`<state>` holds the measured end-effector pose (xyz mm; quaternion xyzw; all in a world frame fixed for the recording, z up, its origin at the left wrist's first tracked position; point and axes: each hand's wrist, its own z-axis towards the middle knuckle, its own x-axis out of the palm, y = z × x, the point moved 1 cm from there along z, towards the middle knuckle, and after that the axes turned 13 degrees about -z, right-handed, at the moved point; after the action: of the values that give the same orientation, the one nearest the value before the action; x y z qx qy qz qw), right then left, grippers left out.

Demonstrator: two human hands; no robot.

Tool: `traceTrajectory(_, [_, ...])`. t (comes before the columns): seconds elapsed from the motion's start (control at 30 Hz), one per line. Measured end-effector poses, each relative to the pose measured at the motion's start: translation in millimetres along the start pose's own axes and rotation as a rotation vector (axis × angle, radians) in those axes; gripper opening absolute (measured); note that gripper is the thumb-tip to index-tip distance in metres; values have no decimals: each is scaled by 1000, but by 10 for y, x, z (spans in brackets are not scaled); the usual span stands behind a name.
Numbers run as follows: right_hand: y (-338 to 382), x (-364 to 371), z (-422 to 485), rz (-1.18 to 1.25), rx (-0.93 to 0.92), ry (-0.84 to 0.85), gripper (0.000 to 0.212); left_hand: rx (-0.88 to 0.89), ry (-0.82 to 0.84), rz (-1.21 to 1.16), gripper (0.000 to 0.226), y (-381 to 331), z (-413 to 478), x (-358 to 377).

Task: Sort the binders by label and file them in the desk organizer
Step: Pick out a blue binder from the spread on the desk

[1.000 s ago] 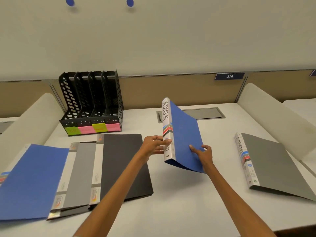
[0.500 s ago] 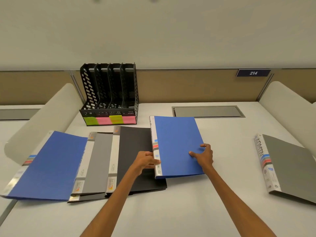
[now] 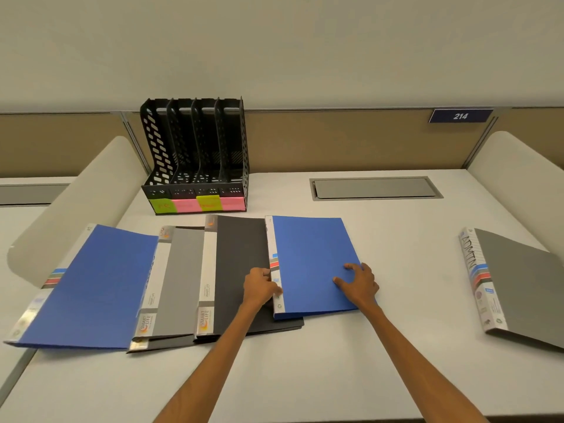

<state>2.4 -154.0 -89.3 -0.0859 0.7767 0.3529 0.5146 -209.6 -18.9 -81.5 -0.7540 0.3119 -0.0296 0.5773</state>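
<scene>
While lying flat on the smooth white table (image 3: pixel 335 361), the blue binder (image 3: pixel 308 257) is overlapping the dark grey binder (image 3: pixel 241 254). The left hand (image 3: pixel 261 286) is gripping its white spine with curled fingers, and the right hand (image 3: pixel 360 283) is pressing spread fingers on its cover. Behind, the perforated black desk organizer (image 3: pixel 195 154) is carrying green and pink sticky notes (image 3: pixel 197 204).

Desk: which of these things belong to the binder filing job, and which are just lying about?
Job: middle blue binder, left blue binder, grey binder, black binder, ADMIN binder, organizer, sticky notes on its front.
Lying about: 214 sign, cable hatch, left divider, right divider.
</scene>
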Motion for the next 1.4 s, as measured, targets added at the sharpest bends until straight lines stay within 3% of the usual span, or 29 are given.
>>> traceTrajectory(0.2, [-10, 54, -46, -112, -52, 34, 55, -41, -5, 37, 29, 77, 7, -22])
traceTrajectory(0.33, [-11, 44, -53, -125, -46, 33, 54, -36, -124, 102, 54, 25, -98, -17])
traceTrajectory(0.47, [-8, 50, -89, -73, -28, -14, 51, 179, -235, 250, 43, -82, -195, 60])
traceTrajectory(0.6, [-129, 6, -127, -28, -23, -88, 48, 221, -176, 265, 27, -183, -235, 249])
traceTrajectory(0.9, [-531, -373, 118, 45, -4, -164, 42, 265, -94, 228, 18, -396, -187, 869])
traceTrajectory(1.13, [-1194, -900, 421, 71, -1, -215, 39, 229, -7, 233, 30, -667, -164, 1710])
traceTrajectory(1.4, [-2053, -1501, 693, 148, 43, -383, 33, 206, 98, 248, 42, -951, -198, 2857])
